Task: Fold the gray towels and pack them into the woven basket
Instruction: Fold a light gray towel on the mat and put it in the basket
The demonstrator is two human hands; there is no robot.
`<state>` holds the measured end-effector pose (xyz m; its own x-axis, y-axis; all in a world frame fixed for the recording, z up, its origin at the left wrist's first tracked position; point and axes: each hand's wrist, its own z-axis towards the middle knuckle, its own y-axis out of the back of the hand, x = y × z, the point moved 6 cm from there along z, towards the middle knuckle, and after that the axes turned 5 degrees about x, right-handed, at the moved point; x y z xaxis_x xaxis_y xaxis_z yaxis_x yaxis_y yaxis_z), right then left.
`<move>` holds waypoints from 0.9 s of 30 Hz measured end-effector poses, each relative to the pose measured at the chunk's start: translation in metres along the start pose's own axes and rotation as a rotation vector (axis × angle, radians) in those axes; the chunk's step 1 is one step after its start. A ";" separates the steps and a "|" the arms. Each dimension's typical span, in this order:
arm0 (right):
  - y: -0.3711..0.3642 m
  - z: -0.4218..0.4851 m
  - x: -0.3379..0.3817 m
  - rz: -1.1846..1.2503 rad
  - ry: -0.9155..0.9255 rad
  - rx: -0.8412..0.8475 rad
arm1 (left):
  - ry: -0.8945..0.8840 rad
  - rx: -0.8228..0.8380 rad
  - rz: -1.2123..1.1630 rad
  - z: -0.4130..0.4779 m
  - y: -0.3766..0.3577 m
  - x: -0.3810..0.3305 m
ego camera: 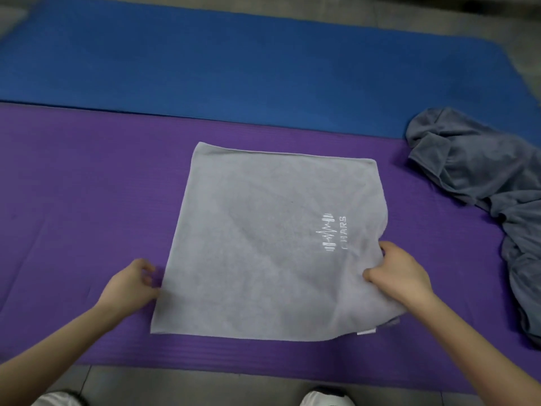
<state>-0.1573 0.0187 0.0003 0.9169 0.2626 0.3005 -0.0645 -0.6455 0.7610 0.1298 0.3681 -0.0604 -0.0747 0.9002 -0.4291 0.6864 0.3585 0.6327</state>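
Observation:
A light gray towel (263,238) with a white embroidered logo lies flat, folded into a rough square, on the purple mat (73,200). My right hand (401,273) grips the towel's right edge, fingers curled round the cloth. At the towel's lower left edge my left hand (131,285) has its fingers loosely curled, and whether it pinches the cloth is unclear. A heap of darker gray towels (483,183) lies crumpled at the right. No woven basket is in view.
A blue mat (234,63) lies behind the purple one. Gray floor shows beyond the mats and along the near edge, where my two white shoes (325,399) appear at the bottom of the view.

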 end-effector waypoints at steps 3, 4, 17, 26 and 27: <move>0.000 -0.016 0.069 -0.066 0.150 -0.002 | -0.022 0.019 -0.140 -0.005 0.009 -0.009; -0.003 -0.022 0.093 -0.089 0.204 -0.002 | -0.009 0.050 -0.230 -0.007 0.010 -0.012; -0.141 -0.034 0.205 -0.434 0.612 0.294 | 0.087 0.139 -0.346 -0.023 -0.051 -0.012; -0.078 0.098 0.236 -0.429 0.679 -0.224 | 0.037 0.033 -0.061 -0.027 -0.070 -0.024; -0.076 0.105 0.247 -0.451 0.751 -0.254 | 0.043 0.026 -0.058 -0.026 -0.071 -0.025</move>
<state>0.1152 0.0568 -0.0438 0.3846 0.9071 0.1712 0.0716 -0.2143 0.9741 0.0644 0.3268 -0.0782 -0.1458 0.8881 -0.4360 0.6985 0.4045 0.5903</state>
